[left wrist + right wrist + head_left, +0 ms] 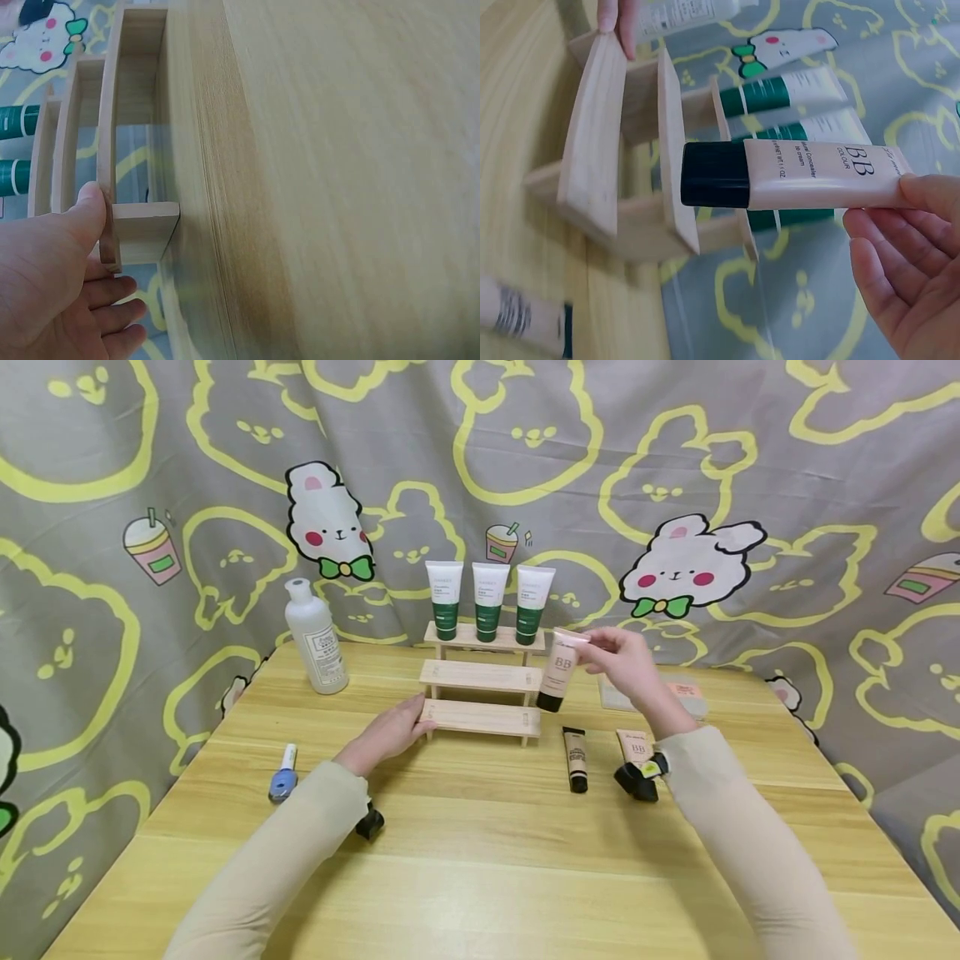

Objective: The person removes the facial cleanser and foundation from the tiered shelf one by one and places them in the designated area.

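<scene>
A pink BB cream tube (558, 672) with a black cap hangs cap-down beside the right end of a stepped wooden rack (480, 717). My right hand (622, 662) pinches the tube by its flat top end; the right wrist view shows thumb and fingers on that end of the BB cream tube (817, 174). At the rack's left end, my left hand (390, 732) grips the lowest shelf, thumb (90, 206) on top and fingers below. Three white-and-green tubes (487, 602) stand on the top shelf. The lower two shelves carry nothing.
A beige tube (576, 758) and another pink BB tube (636, 745), partly hidden by the right wrist camera, lie at right. Behind the right arm lies a flat pale item (690, 700). A clear bottle (315, 639) and blue nail polish (284, 777) are at left.
</scene>
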{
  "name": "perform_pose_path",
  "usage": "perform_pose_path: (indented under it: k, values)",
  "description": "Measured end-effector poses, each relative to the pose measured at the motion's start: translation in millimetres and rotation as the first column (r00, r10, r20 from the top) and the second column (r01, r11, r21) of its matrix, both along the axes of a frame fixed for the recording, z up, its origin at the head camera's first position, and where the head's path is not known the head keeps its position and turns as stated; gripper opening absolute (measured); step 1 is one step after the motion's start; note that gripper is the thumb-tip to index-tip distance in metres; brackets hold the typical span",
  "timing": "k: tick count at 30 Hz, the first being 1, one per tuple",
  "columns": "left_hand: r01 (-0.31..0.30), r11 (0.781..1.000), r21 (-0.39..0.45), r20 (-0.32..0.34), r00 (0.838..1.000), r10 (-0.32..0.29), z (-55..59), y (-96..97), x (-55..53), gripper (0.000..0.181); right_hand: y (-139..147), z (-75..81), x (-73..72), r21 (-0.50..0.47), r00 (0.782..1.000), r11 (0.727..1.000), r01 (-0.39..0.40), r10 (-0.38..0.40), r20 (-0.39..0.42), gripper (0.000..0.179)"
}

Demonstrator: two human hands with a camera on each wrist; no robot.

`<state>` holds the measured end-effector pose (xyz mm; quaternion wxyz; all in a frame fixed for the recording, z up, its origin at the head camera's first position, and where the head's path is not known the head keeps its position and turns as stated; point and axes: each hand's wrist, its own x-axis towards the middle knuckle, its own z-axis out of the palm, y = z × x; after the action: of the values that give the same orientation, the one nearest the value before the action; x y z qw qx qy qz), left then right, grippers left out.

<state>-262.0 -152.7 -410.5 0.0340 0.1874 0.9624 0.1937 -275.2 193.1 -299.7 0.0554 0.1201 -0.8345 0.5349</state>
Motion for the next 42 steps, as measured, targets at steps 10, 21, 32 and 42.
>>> perform_pose_path:
  k: [10, 21, 32, 42]
  values:
    - [0.007, 1.0, 0.002, -0.005, 1.0, -0.007, 1.6, 0.3, 0.8, 0.065, 64, -21.0, 21.4, -0.082, 0.999, 0.996, 0.033, -0.029, 0.043, 0.038]
    - [0.015, 1.0, -0.003, -0.011, 1.0, -0.015, 0.6, 1.3, 0.3, 0.064, 144, -60.2, 31.8, -0.109, 0.977, 0.994, 0.0, 0.023, 0.21, 0.022]
    - [0.006, 1.0, 0.003, 0.003, 1.0, -0.006, 1.0, 1.4, 0.5, 0.065, 200, -100.5, 34.0, -0.08, 0.893, 0.997, -0.021, 0.054, 0.447, 0.05]
    - [0.015, 1.0, -0.005, -0.013, 1.0, -0.015, 1.1, 0.9, 0.9, 0.064, 218, -116.4, 27.5, -0.028, 0.851, 0.997, -0.072, 0.076, 0.52, 0.036]
